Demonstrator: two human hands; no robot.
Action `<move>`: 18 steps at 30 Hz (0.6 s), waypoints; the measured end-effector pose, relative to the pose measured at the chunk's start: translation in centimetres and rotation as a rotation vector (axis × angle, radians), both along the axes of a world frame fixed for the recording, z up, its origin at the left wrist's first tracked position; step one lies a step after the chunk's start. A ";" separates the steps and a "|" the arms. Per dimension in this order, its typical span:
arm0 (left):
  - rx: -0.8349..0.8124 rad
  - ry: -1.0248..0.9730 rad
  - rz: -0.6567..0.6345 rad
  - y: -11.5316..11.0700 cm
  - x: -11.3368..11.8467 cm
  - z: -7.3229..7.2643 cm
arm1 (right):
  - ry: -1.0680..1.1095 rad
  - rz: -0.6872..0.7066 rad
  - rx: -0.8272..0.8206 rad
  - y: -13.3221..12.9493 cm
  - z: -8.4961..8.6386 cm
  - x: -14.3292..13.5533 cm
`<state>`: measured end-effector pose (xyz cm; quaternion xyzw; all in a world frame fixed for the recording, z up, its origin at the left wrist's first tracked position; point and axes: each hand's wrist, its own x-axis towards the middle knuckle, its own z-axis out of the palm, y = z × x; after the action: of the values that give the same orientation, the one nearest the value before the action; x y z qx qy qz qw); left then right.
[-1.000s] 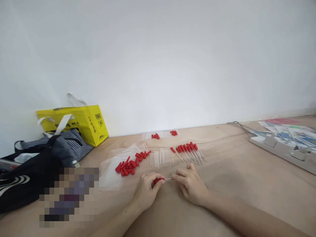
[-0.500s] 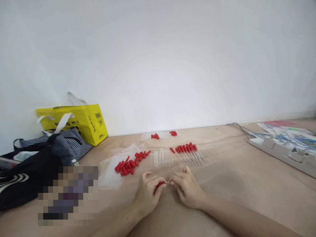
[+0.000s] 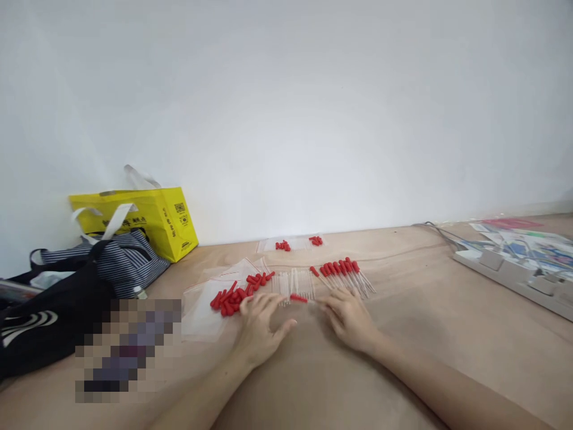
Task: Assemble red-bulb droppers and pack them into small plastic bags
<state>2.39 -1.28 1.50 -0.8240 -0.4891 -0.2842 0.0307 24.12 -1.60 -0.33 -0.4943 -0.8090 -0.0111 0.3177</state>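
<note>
My right hand (image 3: 351, 321) pinches the clear tube end of a dropper whose red rubber bulb (image 3: 299, 298) points left, over the near ends of the row of clear tubes (image 3: 282, 283). To the left, my left hand (image 3: 259, 331) is open, fingers spread and thumb apart, beside a pile of loose red rubber bulbs (image 3: 230, 301). Just beyond the right hand lies a slanted row of several droppers (image 3: 342, 267) with red bulbs fitted, their tubes pointing toward me. Some tube ends are hidden behind the fingers.
Flat clear plastic bags (image 3: 197, 319) lie under the pile. Farther back is another bag (image 3: 298, 243) with small red bulbs. A yellow bag (image 3: 179, 224), striped bag (image 3: 129, 263) and black bag (image 3: 58, 328) stand left. A power strip (image 3: 505, 269) and papers are right.
My left hand has let go of the red bulb and moved left, its fingers opening. The right hand has carried the dropper forward, toward the laid-out rows.
</note>
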 end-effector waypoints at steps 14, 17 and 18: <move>0.111 0.232 0.554 2.6 -4.7 0.3 | -0.008 -0.608 -0.156 5.8 -0.2 -1.1; 0.112 0.250 0.555 2.7 -4.8 0.3 | -0.027 -0.626 -0.218 5.8 -0.1 -1.3; 0.118 0.256 0.552 2.8 -4.8 0.2 | -0.032 -0.628 -0.236 5.8 -0.1 -1.2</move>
<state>-2.36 1.54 1.74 -0.6860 -0.6692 -0.1868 0.2158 22.89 4.24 -0.40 -0.7528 -0.6176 -0.0224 0.2264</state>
